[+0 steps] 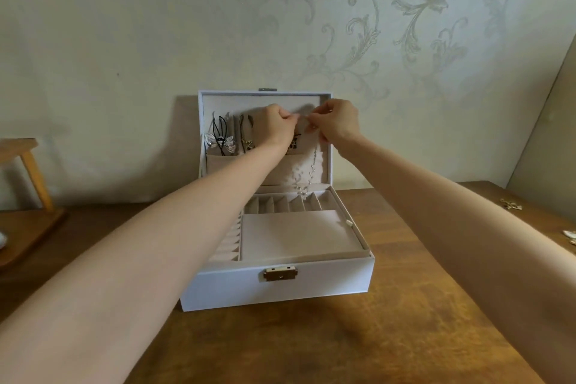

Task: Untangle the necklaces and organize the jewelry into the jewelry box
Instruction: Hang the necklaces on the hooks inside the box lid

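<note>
Dangling necklace [312, 167] under fingers [312, 123] of right hand [338, 121]

A worn wooden table [311, 349] is set against a papered wall [124, 25].
The wall is covered in pale cream paper, on which a faint scroll-and-flower pattern [430, 0] is printed across the upper right. The table is stained brown and is marked with lighter, scuffed patches. Soft, even light is spread over the room, and a dim shadow is cast low on the wall. A light wooden stand [31, 171] is seen at the left edge, and a plain pale panel [548, 140] at the right.
</note>
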`<state>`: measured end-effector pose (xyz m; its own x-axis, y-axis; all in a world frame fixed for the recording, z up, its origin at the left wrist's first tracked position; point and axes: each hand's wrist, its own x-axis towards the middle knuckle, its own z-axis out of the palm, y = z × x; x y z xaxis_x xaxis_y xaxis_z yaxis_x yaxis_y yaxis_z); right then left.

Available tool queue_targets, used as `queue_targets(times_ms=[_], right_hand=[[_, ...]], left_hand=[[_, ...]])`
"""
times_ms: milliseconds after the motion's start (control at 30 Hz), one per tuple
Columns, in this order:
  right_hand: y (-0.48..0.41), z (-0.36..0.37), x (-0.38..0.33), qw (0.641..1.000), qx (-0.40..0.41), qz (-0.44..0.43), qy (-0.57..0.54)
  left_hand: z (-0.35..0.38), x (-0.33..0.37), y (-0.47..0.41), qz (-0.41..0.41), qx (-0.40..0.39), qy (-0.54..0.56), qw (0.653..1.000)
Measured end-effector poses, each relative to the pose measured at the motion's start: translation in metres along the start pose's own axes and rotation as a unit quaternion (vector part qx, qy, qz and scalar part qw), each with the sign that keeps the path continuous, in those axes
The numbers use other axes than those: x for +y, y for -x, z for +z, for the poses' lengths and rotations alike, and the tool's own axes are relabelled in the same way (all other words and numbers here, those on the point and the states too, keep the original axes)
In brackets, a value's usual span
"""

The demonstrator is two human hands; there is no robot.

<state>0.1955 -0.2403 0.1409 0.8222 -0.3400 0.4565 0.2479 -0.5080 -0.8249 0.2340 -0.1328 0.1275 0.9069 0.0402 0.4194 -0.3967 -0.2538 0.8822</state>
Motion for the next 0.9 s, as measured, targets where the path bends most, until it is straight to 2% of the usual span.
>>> queue_targets(times_ms=[67,167,233,433,533,700,900], right_hand=[[-0.008,0.007,-0.002,0.998,0.044,-0.011,0.037],[-0.014,0.014,-0.002,0.991,0.089,-0.03,0.095],[-0.017,0.016,0.0,0.988,0.094,-0.038,0.116],[-0.014,0.021,0.008,0.986,0.074,-0.046,0.14],[-0.004,0.022,0.015,0.993,0.06,-0.033,0.093],[0.027,0.024,0.018,0.992,0.03,0.072,-0.096],[0.035,0.022,0.016,0.97,-0.043,0.186,-0.149]], left_hand=[[0.006,0.003,-0.007,-0.011,0.015,0.007,1.0],[0.011,0.003,-0.011,-0.011,0.063,-0.046,0.997],[0.011,0.001,-0.011,-0.009,0.078,-0.094,0.992],[0.004,-0.001,0.004,-0.001,0.053,-0.192,0.98],[0.003,-0.007,0.013,0.022,0.034,-0.197,0.98],[-0.004,-0.016,0.038,0.055,0.005,-0.236,0.97],[-0.01,-0.024,0.054,0.096,-0.006,-0.258,0.961]])
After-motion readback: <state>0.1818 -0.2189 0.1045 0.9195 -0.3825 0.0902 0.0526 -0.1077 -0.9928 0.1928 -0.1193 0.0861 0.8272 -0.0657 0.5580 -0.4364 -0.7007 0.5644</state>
